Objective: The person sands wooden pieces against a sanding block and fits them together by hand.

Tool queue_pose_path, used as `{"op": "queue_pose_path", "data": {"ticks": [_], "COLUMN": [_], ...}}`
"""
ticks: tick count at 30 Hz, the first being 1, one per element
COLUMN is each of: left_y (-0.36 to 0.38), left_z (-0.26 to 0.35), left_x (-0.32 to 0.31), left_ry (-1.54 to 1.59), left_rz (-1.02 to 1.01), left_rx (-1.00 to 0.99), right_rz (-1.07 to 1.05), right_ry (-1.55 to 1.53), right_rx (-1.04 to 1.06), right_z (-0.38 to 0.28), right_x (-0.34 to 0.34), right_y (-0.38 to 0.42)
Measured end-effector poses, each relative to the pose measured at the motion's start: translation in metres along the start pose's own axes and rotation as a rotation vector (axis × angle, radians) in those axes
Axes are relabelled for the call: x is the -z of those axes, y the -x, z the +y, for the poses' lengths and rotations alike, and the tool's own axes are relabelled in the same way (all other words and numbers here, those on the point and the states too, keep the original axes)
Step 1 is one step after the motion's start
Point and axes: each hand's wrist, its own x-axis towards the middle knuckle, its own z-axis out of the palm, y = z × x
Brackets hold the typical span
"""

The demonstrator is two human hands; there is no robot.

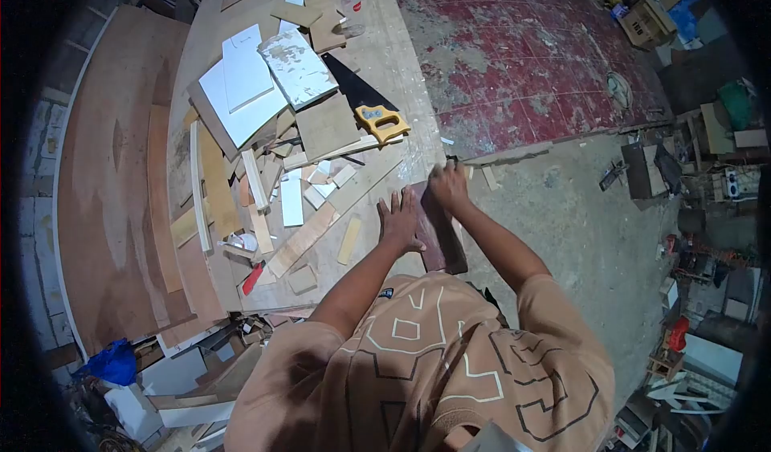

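Observation:
A dark reddish-brown wooden board [438, 231] lies at the right edge of the worktable, close to my body. My left hand [399, 226] rests against the board's left side, its fingers spread and lying flat. At the far end of the board, my right hand [450, 187] is closed, with its fingers curled down. Something small and dark shows just beyond its knuckles, but what the hand grips is too hidden and blurred to name. A handsaw [382, 121] with a yellow handle lies on the table past my hands.
White panels [249, 71] and several wood offcuts [309, 239] cover the table's left part. A red-handled tool [252, 278] lies near its front edge. Right of the table is a concrete floor [554, 219], with red tiles [514, 59] beyond. Clutter lines the far right.

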Motion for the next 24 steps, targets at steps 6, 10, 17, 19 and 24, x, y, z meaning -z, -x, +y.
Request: {"op": "queue_pose_path", "data": {"ticks": [6, 10, 17, 19, 24], "left_y": [0.0, -0.003, -0.001, -0.003, -0.006], "left_z": [0.001, -0.002, -0.001, -0.002, -0.006], "left_x": [0.002, 0.001, -0.002, -0.005, -0.013], "left_ry": [-0.046, -0.044, 0.0, -0.026, 0.001], "left_rz": [-0.019, -0.043, -0.002, 0.006, 0.041], "left_rx": [-0.009, -0.003, -0.029, -0.025, -0.051], "right_rz": [0.01, -0.124, 0.113, 0.023, -0.033], "right_ry": [-0.046, -0.199, 0.001, -0.065, -0.104], "right_rx": [0.107, 0.37, 0.012, -0.028, 0.093], "right_z": [-0.016, -0.04, 0.004, 0.018, -0.025], "right_x": [0.012, 0.03, -0.017, 0.018, 0.027], "right_y": [0.033, 0.11, 0.007, -0.011, 0.038]}}
